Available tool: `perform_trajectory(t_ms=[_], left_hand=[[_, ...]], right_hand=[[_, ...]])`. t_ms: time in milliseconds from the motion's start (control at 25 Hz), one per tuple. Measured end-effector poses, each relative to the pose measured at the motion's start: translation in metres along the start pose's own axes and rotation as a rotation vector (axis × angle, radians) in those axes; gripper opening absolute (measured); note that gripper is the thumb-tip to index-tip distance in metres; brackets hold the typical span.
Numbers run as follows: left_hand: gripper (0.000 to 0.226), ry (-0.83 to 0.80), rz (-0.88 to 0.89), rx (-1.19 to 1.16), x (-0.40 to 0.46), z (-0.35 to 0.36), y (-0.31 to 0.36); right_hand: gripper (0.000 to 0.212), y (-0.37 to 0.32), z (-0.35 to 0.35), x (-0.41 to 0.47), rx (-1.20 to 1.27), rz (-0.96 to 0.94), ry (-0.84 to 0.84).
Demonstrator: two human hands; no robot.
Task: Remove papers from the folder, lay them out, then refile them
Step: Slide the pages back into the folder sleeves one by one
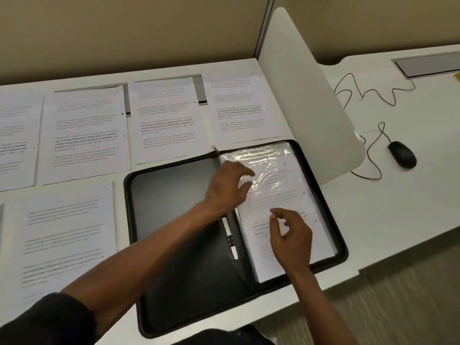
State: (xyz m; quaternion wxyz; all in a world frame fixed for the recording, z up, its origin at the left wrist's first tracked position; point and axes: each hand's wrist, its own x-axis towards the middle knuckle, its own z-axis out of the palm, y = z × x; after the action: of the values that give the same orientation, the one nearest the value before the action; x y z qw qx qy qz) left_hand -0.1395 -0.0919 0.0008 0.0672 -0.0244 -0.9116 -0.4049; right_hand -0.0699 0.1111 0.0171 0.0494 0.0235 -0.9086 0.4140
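Counter (373, 220): white, smooth, carrying everything.
Papers (164, 120): flat printed sheets laid in rows from 9 to 12 o'clock of the folder.
Folder (174, 207): black zip case lying open; glossy, crinkled sleeve (273, 170) on its right half holds a sheet, long axis toward 12.
Left hand (227, 185): my nearer one, fingers spread on the sleeve's inner edge.
Right hand (293, 235): fingers loosely curled, apart, holding nothing, above the sleeve's lower part.

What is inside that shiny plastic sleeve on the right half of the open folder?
A printed sheet lies in the plastic sleeve of the folder, numbered 3 near its top corner. Glare and both hands hide much of its text. Whether more sheets lie beneath it cannot be seen.
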Motion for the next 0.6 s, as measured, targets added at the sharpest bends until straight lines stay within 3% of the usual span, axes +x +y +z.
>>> perform_trajectory(t_ms=[120, 240, 400, 600], left_hand=[[0.038, -0.197, 0.158, 0.058, -0.090, 0.041, 0.046], [0.059, -0.340, 0.279, 0.220, -0.152, 0.084, 0.070], [0.052, -0.270, 0.309, 0.300, -0.164, 0.102, 0.077], [0.039, -0.213, 0.298, 0.280, -0.160, 0.101, 0.079]], right_hand=[[0.017, 0.040, -0.045, -0.046, -0.077, 0.160, 0.129], [0.029, 0.082, -0.081, -0.076, -0.288, 0.236, 0.118], [0.053, 0.108, -0.095, -0.083, -0.365, 0.250, 0.026], [0.055, 0.105, -0.084, -0.056, -0.443, 0.329, 0.098]])
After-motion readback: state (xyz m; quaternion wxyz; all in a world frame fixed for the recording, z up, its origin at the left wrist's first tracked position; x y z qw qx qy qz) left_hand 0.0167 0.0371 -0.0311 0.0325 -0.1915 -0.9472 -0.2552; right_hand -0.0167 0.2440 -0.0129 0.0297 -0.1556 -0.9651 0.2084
